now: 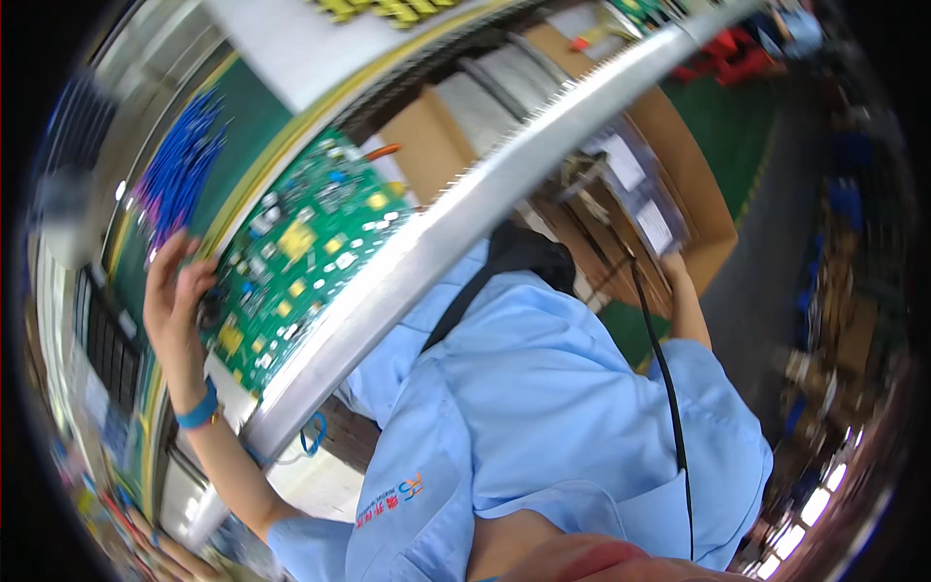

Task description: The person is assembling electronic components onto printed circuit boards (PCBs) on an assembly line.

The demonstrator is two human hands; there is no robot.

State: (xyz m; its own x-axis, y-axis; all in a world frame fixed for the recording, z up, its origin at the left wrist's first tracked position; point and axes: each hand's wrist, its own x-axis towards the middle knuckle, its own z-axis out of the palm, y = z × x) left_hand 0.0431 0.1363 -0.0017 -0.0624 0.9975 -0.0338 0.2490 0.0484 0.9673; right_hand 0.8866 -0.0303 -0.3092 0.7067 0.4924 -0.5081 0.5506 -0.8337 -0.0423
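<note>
My left hand (176,296) is raised at the near left edge of a green circuit board (315,247) with many small parts. Its fingers are partly bent and apart, and I see nothing held in them. Just beyond the fingertips lies a bundle of blue wires (186,160). My right hand (676,270) reaches down at the side of an open cardboard box (700,184). It meets the edge of a clear plastic bag (648,194) with white labels; its fingers are mostly hidden there. A blue band (198,405) circles my left wrist.
A metal rail (465,209) runs diagonally between my body and the board. Yellow parts (398,10) sit on a white surface at the top. At lower left another person's hand (165,553) shows. A black cord (659,373) hangs across my right side.
</note>
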